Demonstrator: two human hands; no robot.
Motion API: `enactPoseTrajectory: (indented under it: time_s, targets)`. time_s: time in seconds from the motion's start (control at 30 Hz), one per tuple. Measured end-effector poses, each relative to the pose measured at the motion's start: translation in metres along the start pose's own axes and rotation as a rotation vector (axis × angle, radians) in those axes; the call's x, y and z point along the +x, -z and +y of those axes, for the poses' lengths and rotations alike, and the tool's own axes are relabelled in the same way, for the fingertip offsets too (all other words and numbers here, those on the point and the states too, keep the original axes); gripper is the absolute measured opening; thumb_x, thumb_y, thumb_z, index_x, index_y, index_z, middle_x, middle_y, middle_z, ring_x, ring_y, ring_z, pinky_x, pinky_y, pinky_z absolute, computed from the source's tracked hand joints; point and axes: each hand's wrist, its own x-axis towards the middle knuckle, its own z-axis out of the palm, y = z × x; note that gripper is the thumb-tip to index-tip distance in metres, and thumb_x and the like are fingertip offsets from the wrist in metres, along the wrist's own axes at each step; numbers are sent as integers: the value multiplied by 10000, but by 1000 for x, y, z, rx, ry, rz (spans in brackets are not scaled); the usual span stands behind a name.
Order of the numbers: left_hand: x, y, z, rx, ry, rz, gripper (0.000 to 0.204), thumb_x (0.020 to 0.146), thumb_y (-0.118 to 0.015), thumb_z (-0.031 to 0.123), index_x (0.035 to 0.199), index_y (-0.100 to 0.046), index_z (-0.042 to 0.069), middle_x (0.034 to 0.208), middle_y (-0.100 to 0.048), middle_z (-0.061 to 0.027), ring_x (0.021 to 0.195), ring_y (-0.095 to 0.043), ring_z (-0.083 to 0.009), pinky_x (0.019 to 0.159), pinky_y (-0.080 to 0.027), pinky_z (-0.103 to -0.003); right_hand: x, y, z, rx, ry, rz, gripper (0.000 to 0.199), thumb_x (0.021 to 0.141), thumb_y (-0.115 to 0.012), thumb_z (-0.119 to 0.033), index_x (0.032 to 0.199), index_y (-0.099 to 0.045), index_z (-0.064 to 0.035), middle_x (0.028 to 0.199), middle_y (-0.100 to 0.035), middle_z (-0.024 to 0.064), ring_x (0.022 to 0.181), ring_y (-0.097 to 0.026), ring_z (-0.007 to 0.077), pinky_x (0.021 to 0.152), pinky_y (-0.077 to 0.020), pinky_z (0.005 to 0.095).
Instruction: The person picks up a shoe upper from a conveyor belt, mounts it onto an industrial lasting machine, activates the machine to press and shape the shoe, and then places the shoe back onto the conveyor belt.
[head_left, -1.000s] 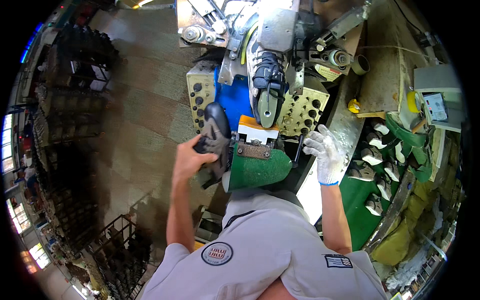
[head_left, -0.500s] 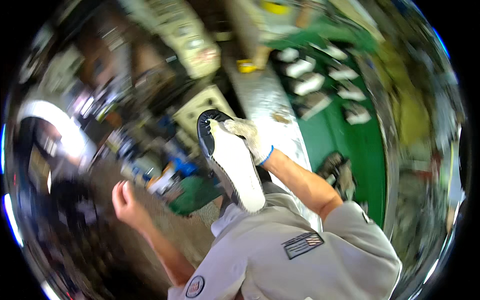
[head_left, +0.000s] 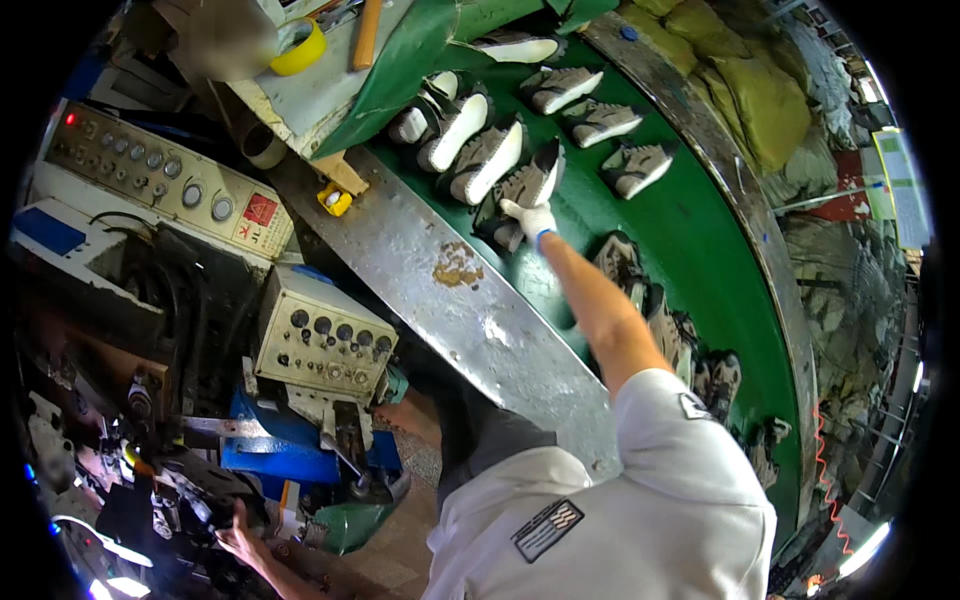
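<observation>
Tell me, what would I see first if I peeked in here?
First, the rows of grey and white shoes lying on a curved green conveyor at upper right. The white-gloved right hand reaches out to one grey shoe there. At lower left, the bare left hand rests on a dark machine.

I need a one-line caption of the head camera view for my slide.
Gloved right hand rests on a grey shoe on the green conveyor; left hand reaches into the machine.

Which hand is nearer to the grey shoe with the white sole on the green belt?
Right. The gloved right hand rests on that grey shoe. The bare left hand is far off, low at the dark machine.
</observation>
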Motion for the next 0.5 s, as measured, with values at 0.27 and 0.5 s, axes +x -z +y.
enactPoseTrajectory:
  time_s: [0.27,0.5]
  targets:
    - [-27,70,-113,-187,136,-295,190,919,-703,179,966,-661,0,781,-522,51,662,-453,-45,569,-349,-210,-139,14,-11,916,-248,-566,243,849,-791,-201,1006,-704,-36,958,-686,53,863,-643,204,808,-552,392]
    - [-39,-19,64,-551,67,-439,416,929,-702,162,1257,-634,-85,1177,-702,-189,1059,-677,-224,918,-539,-337,-388,10,-89,1437,-468,-1468,863,884,-651,-591,1471,-382,-19,1316,-582,207,1153,-608,360,1015,-497,495]
